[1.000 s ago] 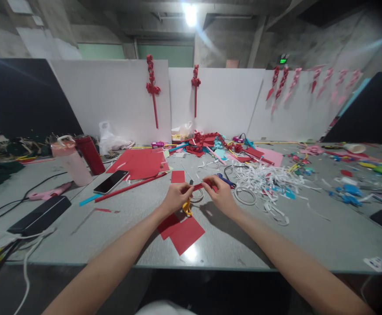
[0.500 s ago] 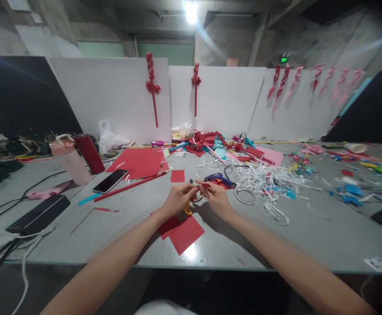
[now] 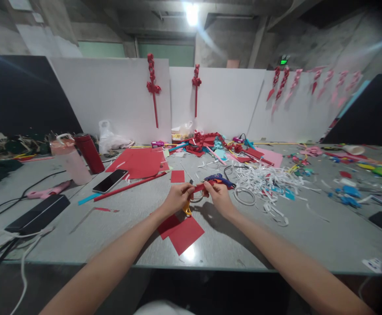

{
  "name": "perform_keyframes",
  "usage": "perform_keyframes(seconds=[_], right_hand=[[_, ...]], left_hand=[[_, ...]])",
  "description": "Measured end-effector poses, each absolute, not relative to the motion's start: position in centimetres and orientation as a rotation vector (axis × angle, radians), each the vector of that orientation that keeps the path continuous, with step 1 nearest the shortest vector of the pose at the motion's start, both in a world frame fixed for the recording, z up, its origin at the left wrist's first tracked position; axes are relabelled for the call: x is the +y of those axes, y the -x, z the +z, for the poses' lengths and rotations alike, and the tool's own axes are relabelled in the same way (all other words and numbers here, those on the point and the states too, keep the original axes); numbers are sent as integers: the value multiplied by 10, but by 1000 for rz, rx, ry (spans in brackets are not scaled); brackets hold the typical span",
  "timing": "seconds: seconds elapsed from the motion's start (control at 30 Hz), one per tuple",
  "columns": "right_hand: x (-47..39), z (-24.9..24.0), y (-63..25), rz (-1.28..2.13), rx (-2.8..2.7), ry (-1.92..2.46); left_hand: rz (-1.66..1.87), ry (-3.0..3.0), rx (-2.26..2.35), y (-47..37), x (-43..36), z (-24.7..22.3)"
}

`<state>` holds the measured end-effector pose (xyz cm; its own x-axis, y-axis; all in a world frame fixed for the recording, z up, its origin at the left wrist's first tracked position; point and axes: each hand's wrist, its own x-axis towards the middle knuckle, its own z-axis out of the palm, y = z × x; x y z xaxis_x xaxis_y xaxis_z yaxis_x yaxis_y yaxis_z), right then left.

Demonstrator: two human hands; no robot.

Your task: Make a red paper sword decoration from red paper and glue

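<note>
Between my two hands a small piece of red paper (image 3: 199,187) is stretched, held at both ends above the table. My left hand (image 3: 178,197) pinches its left end with closed fingers. At the right end, my right hand (image 3: 220,197) grips it between thumb and fingers. Just behind the right hand lies a blue glue gun (image 3: 219,178). Yellow-handled scissors (image 3: 187,209) are partly hidden under the left hand. Nearer to me, red paper squares (image 3: 187,235) overlap on the table, and another red square (image 3: 178,176) lies beyond the hands.
Shredded white paper strips (image 3: 263,177) and a white ring (image 3: 245,196) lie to the right. On the left are a phone (image 3: 110,181), a red paper strip (image 3: 130,187), a pink bottle (image 3: 71,162), a red flask (image 3: 90,153) and a black power strip (image 3: 38,214) with cables.
My hands have moved slightly apart, and more of the red paper shows between them. My right hand has turned, its fingers now curled over the paper's end.
</note>
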<state>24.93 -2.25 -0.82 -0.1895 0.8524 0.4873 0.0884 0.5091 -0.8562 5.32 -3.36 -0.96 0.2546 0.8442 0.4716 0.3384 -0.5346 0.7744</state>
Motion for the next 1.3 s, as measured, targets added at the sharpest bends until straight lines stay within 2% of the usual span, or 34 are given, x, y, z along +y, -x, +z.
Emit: perform_keyframes(seconds=[0.13, 0.33, 0.43, 0.8, 1.3], right_hand=[[-22, -8, -251, 757, -1679, 874], [-19, 2, -260, 187, -2048, 798], [-17, 5, -264, 67, -2222, 734], [-14, -6, -261, 73, -2222, 783], [-14, -5, -263, 62, -2219, 769]], left_hand=[[1247, -1995, 1088, -53, -31, -12], [1220, -2185, 1194, -46, -23, -16], [1210, -2203, 1225, -44, -21, -16], [1351, -1585, 1000, -46, -19, -11], [1313, -1547, 938, -47, -13, -16]])
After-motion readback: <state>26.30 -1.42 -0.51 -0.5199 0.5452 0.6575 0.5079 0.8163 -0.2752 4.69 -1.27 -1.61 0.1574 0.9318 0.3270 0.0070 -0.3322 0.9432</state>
